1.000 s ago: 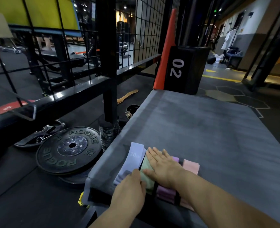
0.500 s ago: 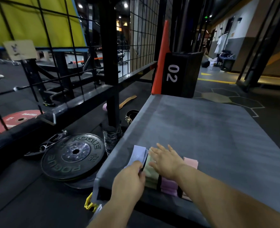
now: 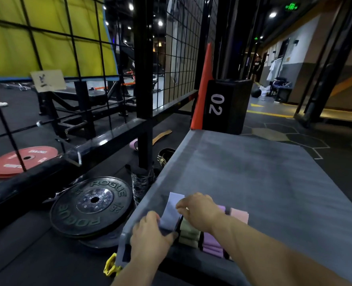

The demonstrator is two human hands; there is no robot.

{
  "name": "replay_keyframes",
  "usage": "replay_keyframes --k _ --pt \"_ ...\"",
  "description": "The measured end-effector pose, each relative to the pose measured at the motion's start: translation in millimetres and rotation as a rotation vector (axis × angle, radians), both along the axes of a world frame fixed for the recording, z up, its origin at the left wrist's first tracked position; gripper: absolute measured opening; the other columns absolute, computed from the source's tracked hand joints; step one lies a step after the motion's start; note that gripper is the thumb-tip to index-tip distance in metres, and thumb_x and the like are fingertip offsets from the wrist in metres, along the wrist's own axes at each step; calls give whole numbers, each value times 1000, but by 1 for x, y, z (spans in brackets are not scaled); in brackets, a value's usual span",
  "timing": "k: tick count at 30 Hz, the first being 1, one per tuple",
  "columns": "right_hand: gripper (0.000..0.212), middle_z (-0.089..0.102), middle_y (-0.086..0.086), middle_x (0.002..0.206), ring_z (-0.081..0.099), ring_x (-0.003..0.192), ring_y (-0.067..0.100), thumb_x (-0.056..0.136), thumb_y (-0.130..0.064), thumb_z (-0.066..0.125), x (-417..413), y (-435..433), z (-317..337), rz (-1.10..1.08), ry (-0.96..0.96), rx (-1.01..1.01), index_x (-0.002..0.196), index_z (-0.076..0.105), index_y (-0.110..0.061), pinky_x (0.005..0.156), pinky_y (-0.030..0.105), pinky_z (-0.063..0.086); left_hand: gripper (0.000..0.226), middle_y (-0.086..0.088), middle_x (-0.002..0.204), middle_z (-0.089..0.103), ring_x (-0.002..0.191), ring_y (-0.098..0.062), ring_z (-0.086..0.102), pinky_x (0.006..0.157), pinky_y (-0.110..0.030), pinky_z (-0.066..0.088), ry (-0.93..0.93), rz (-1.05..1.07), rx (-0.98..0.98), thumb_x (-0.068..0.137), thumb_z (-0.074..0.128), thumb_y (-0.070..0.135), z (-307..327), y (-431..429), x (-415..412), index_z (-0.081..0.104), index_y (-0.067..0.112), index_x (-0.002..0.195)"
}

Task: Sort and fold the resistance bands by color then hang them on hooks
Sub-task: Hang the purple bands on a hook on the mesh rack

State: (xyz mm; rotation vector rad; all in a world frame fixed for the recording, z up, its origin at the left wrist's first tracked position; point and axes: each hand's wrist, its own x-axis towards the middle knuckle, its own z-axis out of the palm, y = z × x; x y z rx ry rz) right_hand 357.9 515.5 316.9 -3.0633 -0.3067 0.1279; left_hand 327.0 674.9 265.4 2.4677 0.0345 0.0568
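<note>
I count four colours of resistance band in a row along the near edge of the grey pad [image 3: 253, 172], by its near left corner: one blue-grey band [image 3: 172, 210] lying flat and unfolded, one green stack [image 3: 188, 233] of folded bands, one purple stack [image 3: 212, 244], and one pink band [image 3: 240, 216] farthest right. Off the pad's left edge on the floor lie one black plate [image 3: 90, 205] lettered ROGUE and one yellow clip [image 3: 110, 265]; one black box [image 3: 226, 106] marked 02 stands past the far edge.

My left hand [image 3: 148, 234] grips the near end of the blue-grey band, fingers curled over it and thumb pressed on top. My right hand [image 3: 199, 211] arches over the green stack, fingers bent, tips touching the blue-grey band's right edge; whether they pinch it I cannot tell.
</note>
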Motion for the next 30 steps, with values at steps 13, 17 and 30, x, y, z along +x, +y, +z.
replay_keyframes --k 13,17,30 --pt "42 47 3 136 47 125 30 93 -17 53 -1 27 22 130 168 -129 133 44 -28 96 41 42 34 6 86 58 81 -22 61 71 -29 48 -111 -56 -258 70 70 35 5 -2 11 43 29 91" --pt "50 48 4 141 46 127 30 91 -17 60 1 30 33 100 121 -59 136 42 -29 102 45 40 37 2 90 55 88 -24 57 76 -31 46 -239 -96 -326 80 73 14 16 0 15 43 25 99" --pt "45 54 16 127 53 113 34 91 -21 57 -12 28 77 16 -59 264 132 39 -19 83 35 40 24 10 86 59 81 -11 59 61 -19 42 -250 -198 -465 83 71 19 61 6 22 50 25 94"
